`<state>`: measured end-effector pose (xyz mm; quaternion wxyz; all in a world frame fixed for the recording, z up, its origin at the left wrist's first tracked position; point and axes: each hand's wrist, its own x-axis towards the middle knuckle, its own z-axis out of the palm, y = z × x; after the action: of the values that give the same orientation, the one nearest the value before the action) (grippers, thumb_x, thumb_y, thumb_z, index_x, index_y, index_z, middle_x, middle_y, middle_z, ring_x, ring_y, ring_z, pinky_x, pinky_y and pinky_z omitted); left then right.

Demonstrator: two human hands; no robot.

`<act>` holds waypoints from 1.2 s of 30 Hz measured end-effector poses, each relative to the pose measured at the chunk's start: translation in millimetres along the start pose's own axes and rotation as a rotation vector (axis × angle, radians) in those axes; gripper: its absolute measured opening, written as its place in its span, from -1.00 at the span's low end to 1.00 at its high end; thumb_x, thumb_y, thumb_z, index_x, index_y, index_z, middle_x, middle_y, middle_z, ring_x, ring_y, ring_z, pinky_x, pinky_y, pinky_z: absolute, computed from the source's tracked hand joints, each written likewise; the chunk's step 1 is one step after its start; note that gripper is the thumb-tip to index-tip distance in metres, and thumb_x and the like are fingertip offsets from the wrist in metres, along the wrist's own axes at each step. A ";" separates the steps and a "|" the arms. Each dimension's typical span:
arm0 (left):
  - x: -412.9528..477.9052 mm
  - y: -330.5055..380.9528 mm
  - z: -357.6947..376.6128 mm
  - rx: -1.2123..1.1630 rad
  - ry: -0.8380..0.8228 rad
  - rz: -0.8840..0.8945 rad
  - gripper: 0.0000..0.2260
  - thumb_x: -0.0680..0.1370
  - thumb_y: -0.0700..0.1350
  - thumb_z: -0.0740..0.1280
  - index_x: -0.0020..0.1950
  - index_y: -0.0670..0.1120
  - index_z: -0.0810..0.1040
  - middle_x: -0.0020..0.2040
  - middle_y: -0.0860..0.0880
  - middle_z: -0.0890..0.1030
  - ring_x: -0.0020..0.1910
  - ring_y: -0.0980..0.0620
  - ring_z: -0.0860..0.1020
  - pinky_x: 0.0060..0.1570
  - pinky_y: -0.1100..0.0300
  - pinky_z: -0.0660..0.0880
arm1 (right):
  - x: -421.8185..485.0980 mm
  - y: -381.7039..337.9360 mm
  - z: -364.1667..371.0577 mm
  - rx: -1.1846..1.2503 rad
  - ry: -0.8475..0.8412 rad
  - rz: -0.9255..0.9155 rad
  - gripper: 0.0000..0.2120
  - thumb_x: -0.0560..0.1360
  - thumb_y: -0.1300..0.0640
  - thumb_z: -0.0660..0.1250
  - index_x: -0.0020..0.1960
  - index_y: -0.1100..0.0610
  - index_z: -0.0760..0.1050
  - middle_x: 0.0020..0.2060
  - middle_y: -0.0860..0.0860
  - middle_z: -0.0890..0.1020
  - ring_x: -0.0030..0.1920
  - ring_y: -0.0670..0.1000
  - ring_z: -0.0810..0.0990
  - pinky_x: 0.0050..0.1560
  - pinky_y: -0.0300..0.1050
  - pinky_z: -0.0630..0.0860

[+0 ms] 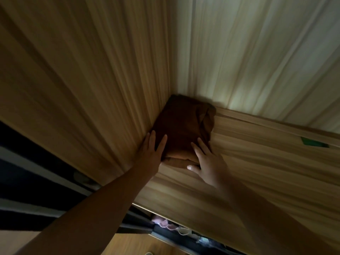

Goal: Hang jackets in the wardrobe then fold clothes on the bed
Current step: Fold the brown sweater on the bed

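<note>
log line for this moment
folded brown cloth: in corner of wooden shelf | left hand: flat on cloth | right hand: flat on cloth

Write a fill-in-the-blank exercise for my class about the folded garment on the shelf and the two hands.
1. The folded garment is ___ in colour.
2. It lies on a wooden shelf, pushed into the back ___.
3. The left hand and right hand touch it with ___ fingers.
Missing words: brown; corner; straight.
</note>
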<state>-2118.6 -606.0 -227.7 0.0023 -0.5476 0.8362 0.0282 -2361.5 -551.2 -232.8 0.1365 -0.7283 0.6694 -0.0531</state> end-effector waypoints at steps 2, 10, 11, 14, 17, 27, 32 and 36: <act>-3.7 1.3 -13.7 -0.089 -0.084 -0.020 -0.11 0.61 0.01 0.35 0.62 0.10 -0.31 0.63 -0.22 -0.27 0.62 -0.23 -0.18 0.55 -0.08 0.14 | -4.5 -3.7 -6.1 0.009 -0.026 0.011 -0.13 0.52 -0.40 0.23 0.65 -0.12 -0.10 0.66 -0.08 -0.09 0.64 0.20 -0.10 0.57 0.27 0.06; -61.8 18.1 -72.8 -0.849 0.027 -0.231 -0.41 0.57 -0.10 0.41 0.57 -0.02 0.30 0.50 -0.06 0.33 0.45 -0.02 0.37 0.39 0.10 0.39 | -53.1 -26.8 -73.9 0.444 0.084 0.032 -0.36 0.58 -0.16 0.35 0.59 -0.05 0.27 0.51 -0.02 0.40 0.51 0.02 0.33 0.50 -0.02 0.28; -70.9 19.2 -79.2 -0.821 0.014 -0.223 -0.45 0.56 -0.06 0.41 0.54 -0.04 0.36 0.42 -0.06 0.41 0.41 -0.04 0.43 0.33 0.13 0.43 | -60.9 -31.0 -83.2 0.467 0.042 0.040 -0.40 0.58 -0.14 0.35 0.57 -0.07 0.30 0.48 -0.03 0.44 0.47 0.00 0.40 0.44 -0.05 0.34; -96.1 21.2 -97.1 -0.702 -0.128 -0.207 -0.55 0.59 -0.05 0.39 0.47 -0.04 0.43 0.28 0.04 0.46 0.30 0.01 0.50 0.10 0.24 0.44 | -82.2 -42.2 -108.2 0.419 -0.110 0.054 -0.47 0.56 -0.18 0.36 0.49 -0.14 0.39 0.40 -0.04 0.53 0.36 -0.03 0.52 0.34 -0.04 0.45; -122.4 15.7 -108.3 -0.674 -0.288 -0.188 -0.55 0.61 -0.04 0.38 0.48 -0.06 0.42 0.39 -0.01 0.48 0.28 0.09 0.50 0.26 0.14 0.45 | -104.6 -56.3 -129.9 0.325 -0.232 0.068 -0.46 0.56 -0.22 0.34 0.49 -0.14 0.38 0.40 -0.05 0.51 0.33 -0.02 0.53 0.26 -0.06 0.48; -237.7 -12.6 -131.8 -0.536 -0.374 -0.160 -0.62 0.61 0.06 0.32 0.42 0.05 0.46 0.32 0.05 0.55 0.25 0.08 0.52 0.27 0.20 0.43 | -172.9 -151.3 -124.1 0.233 -0.379 0.014 -0.47 0.57 -0.20 0.35 0.49 -0.06 0.42 0.42 -0.02 0.50 0.37 -0.04 0.50 0.24 -0.16 0.41; -336.2 -64.9 -128.7 -0.468 -0.372 -0.263 -0.58 0.62 0.10 0.29 0.46 0.04 0.43 0.37 0.02 0.53 0.29 0.02 0.53 0.22 0.20 0.43 | -199.8 -229.2 -89.8 0.195 -0.454 -0.032 -0.50 0.58 -0.17 0.36 0.46 -0.04 0.43 0.39 0.05 0.53 0.34 0.02 0.52 0.30 -0.10 0.44; -423.6 -124.4 -121.8 -0.481 -0.371 -0.415 -0.58 0.62 0.09 0.28 0.46 0.03 0.42 0.39 0.03 0.52 0.26 0.02 0.54 0.20 0.18 0.43 | -221.2 -313.9 -63.9 0.112 -0.520 -0.132 -0.50 0.57 -0.18 0.35 0.46 -0.04 0.43 0.39 0.02 0.52 0.33 0.02 0.52 0.28 -0.11 0.44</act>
<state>-1831.8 -273.7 -96.9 0.0307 -0.6763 0.6621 0.3215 -2098.3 -319.6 -63.6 0.3402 -0.7508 0.5589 0.0898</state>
